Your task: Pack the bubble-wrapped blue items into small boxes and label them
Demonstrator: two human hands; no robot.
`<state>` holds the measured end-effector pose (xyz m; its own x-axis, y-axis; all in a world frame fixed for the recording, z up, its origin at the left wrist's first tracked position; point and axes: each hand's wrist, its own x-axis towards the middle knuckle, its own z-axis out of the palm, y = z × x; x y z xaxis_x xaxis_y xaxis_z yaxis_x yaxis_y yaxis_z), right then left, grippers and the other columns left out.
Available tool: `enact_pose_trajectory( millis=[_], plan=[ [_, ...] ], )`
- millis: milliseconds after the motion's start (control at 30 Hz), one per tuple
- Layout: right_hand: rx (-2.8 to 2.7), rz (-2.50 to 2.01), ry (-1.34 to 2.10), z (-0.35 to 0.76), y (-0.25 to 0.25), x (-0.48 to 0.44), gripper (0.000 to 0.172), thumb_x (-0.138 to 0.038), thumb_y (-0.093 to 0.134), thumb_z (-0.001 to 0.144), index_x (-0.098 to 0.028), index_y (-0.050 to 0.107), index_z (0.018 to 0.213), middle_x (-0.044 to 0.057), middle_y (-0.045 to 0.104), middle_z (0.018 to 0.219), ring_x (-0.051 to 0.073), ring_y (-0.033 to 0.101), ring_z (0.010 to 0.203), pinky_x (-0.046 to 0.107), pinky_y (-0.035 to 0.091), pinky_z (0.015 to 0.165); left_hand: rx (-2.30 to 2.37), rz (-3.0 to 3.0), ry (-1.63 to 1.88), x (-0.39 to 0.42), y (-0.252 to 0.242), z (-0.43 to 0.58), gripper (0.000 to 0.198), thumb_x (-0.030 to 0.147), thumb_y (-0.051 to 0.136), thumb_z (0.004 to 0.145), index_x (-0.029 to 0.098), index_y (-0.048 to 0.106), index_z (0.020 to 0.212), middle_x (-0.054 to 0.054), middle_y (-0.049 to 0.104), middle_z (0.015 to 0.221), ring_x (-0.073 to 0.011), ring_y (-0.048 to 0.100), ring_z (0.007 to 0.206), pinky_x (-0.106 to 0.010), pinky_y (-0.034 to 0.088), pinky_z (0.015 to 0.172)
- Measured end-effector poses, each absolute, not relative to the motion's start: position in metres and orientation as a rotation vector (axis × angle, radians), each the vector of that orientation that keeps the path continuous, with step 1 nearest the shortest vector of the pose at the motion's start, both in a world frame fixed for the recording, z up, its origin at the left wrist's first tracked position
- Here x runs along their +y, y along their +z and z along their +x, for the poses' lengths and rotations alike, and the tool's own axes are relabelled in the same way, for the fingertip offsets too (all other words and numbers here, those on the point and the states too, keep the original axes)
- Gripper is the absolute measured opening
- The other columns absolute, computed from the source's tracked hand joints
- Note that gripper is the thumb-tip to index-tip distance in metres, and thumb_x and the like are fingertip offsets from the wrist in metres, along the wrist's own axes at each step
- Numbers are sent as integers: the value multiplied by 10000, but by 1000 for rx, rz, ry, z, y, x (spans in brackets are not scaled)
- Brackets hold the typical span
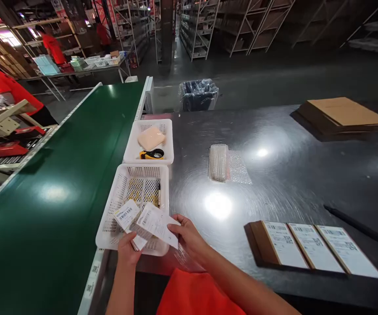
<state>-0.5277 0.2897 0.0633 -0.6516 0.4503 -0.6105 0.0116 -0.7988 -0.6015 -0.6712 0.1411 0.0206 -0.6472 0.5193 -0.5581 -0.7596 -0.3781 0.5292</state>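
My left hand (130,250) grips a small bundle of printed labels (127,215) over the near white basket (108,229). Between the thumb and fingers of my right hand (185,234) is a printed paper slip (158,223) with a barcode, overlapping the bundle. In that basket lie yellow rubber bands (133,190) and a dark marker (159,195). The far white basket (131,148) holds a peach-coloured pad (151,138) and a yellow-and-black tool (152,154), perhaps a cutter or scissors.
A green conveyor belt (77,153) runs along the left. On the dark table are bubble wrap (220,162), labelled brown cartons (284,245), a black stick-like tool (353,222) and stacked cardboard (346,111). A lined bin (198,96) stands beyond. People in red work at left.
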Motion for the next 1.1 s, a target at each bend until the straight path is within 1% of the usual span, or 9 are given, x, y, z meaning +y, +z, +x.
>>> enact_pose_trajectory(
  millis=[100,267,300,367,467,667,800,967,1100],
  plan=[
    [-985,-1149,2479,-507,79,291,380,-313,811,524,-213,565,795,-39,669,653,149,601,577,268,447,557,1217,-403,2021,160,41,-650,714,81,726,486,271,718,1175,-55,805,973,-363,691,1137,-460,594,946],
    [-1233,-1175,2439,-473,95,301,323,-405,719,557,-197,668,799,-7,674,655,179,607,599,291,441,558,1204,-142,1979,187,71,-614,619,92,799,505,244,718,1100,-65,781,1040,-363,703,1100,-526,559,996],
    [-1255,-1181,2427,-467,95,304,313,-408,705,554,-197,673,783,-7,666,643,181,602,597,293,438,558,1200,-122,1965,191,74,-608,585,132,835,515,232,723,1080,-72,779,1026,-364,709,1079,-531,559,991],
    [-1274,-1197,2396,-456,92,310,314,-408,682,549,-194,683,780,-8,650,623,174,580,580,290,422,553,1177,-115,1907,198,80,-597,526,343,905,546,195,741,1023,-101,777,975,-372,711,1058,-534,560,984],
    [-1346,-1182,2299,-442,88,319,326,-416,653,575,-187,703,800,5,653,650,164,549,580,279,385,539,1116,-70,1864,208,88,-581,701,698,841,552,168,759,1003,-133,772,985,-366,698,1079,-502,559,992],
    [-1414,-1118,2183,-427,90,325,359,-424,613,612,-170,741,832,15,651,679,159,525,593,278,373,539,1157,1,1884,218,104,-549,833,818,797,470,204,762,1031,-138,762,1082,-391,639,1202,-489,558,995],
    [-1298,-1157,2108,-422,92,320,380,-464,648,607,-175,742,834,27,675,708,179,555,621,299,421,574,1155,20,1927,216,104,-531,865,786,844,402,232,749,1060,-133,757,1126,-411,610,1244,-488,573,975],
    [-1165,-1157,2120,-416,87,300,384,-489,693,625,-180,725,850,47,703,747,208,599,665,319,462,600,1234,41,1983,214,99,-516,808,499,908,524,257,654,1252,-120,721,1246,-380,636,1224,-464,584,954],
    [-1150,-1155,2119,-411,78,286,429,-532,665,690,-187,696,943,59,709,813,220,622,704,332,491,623,1263,23,1932,214,101,-513,705,313,886,554,245,661,1218,-103,744,1189,-361,658,1198,-450,582,951]
  ],
)
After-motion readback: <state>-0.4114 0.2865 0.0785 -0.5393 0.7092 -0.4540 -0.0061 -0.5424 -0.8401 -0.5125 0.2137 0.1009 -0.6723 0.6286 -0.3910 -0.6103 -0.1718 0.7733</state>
